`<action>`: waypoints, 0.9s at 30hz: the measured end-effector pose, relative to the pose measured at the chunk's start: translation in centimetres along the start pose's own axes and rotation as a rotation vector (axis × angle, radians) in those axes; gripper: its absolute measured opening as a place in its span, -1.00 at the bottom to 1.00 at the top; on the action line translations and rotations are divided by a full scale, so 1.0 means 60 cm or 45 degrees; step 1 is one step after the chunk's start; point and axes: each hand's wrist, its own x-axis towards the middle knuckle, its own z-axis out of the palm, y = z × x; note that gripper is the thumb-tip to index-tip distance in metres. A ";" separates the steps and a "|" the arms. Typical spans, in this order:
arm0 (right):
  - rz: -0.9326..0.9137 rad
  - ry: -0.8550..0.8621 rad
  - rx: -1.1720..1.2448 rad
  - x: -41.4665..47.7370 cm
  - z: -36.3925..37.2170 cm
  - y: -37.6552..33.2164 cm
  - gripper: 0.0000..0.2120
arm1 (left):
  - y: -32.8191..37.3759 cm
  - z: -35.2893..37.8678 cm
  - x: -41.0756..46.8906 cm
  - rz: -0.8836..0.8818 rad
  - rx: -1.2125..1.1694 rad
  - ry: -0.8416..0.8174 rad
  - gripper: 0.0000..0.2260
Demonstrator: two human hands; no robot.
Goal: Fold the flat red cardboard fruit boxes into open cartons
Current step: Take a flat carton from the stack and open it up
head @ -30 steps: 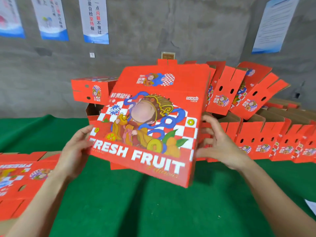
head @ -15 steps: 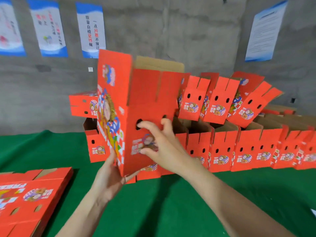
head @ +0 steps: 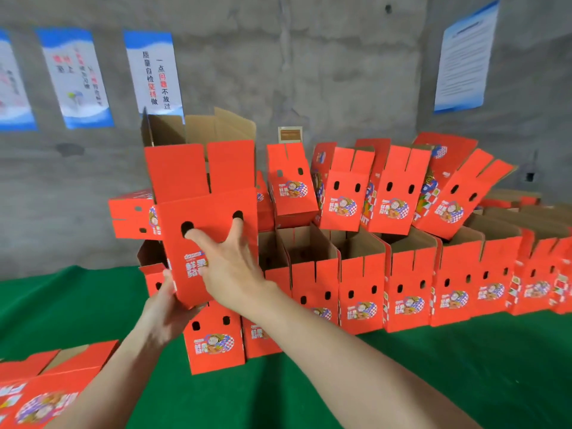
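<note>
Two hands: both on one opened carton (head: pixel 198 168), held upright above the green table cover (head: pixel 309 385).
Right hand (head: pixel 230 270): fingers spread and straight, pressed flat on the carton's end panel, tips at its two oval holes.
Left hand (head: pixel 167 308): grips the carton's lower left corner from beneath.
Behind: folded cartons (head: pixel 408 274) stand in a row, more stacked tilted on top.
Lower left: flat boxes (head: pixel 46 394) lie piled on the cover.
Wall: concrete, with posters (head: pixel 151 72).

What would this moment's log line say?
held carton: opened, upright | left hand: grips its bottom corner | right hand: spread flat on end panel | flat boxes: lower left
</note>
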 end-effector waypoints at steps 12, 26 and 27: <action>0.333 0.022 -0.165 0.139 0.022 0.190 -0.37 | 0.028 0.082 0.112 0.534 1.365 -0.412 -0.53; 0.286 0.322 -0.170 0.157 0.043 0.297 -0.50 | -0.114 0.117 0.183 0.670 1.792 -0.176 -0.34; 0.277 0.345 -0.128 0.153 0.035 0.305 -0.51 | -0.117 0.127 0.179 0.755 1.750 -0.167 -0.34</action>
